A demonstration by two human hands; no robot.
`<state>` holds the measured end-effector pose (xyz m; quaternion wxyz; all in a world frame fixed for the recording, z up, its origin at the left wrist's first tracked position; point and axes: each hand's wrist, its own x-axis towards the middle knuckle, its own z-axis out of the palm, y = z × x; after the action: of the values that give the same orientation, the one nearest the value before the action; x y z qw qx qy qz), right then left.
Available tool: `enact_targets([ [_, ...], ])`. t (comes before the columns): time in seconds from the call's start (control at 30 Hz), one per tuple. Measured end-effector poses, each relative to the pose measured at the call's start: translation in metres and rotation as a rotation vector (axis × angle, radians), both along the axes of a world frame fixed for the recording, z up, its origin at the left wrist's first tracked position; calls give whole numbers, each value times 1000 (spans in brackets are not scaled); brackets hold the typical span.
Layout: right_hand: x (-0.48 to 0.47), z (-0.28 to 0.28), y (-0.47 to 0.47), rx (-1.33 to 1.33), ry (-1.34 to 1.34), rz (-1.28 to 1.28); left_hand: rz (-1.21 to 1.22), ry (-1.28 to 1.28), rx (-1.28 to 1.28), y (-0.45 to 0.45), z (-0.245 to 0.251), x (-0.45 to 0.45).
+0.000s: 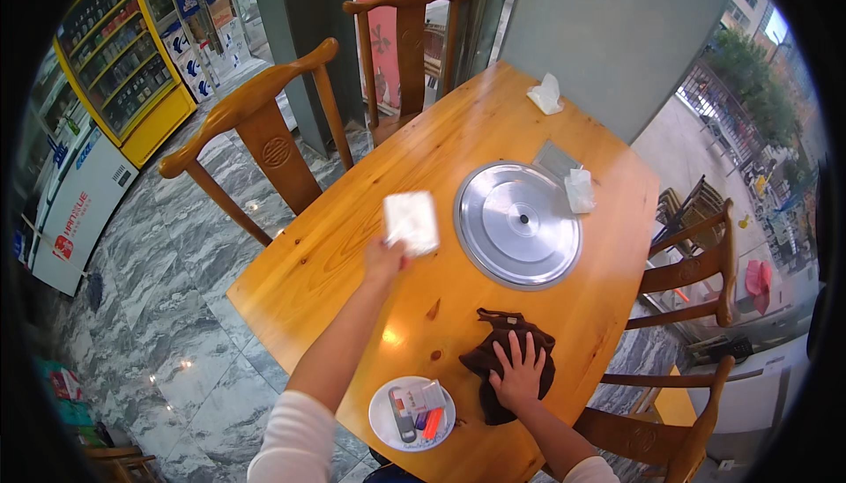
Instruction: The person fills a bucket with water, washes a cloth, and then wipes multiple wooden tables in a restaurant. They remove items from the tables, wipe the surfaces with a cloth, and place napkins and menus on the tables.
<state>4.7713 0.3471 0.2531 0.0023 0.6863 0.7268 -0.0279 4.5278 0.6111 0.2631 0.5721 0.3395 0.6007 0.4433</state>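
Note:
My left hand grips a white tissue packet by its near edge, over the left half of the wooden table. The packet looks slightly blurred. With fingers spread, my right hand lies flat on a crumpled dark brown cloth near the table's right side. Between my forearms, at the near edge, sits a white plate with a grey bottle opener, an orange lighter and a small printed packet on it.
A round metal lid is set in the tabletop. Two white tissue packs lie beyond it, one overlapping its rim. Wooden chairs flank the table, and a grey panel borders its far end. A yellow drinks fridge stands at the far left.

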Motion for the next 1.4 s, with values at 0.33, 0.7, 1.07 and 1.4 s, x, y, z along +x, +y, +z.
enact_targets([
  [0.33, 13, -3, 134, 93, 31, 78, -618, 714, 100, -126, -1, -65],
  [0.7, -70, 5, 92, -1, -33, 121, -831, 581, -145, -250, -11, -89],
  [1.07, -277, -17, 275, 309, 51, 300, -461, 385, -204, -320, -1, -145],
  [1.4, -341, -15, 122, -20, 361, 856, 17, 136, -279, -353, 53, -257],
])
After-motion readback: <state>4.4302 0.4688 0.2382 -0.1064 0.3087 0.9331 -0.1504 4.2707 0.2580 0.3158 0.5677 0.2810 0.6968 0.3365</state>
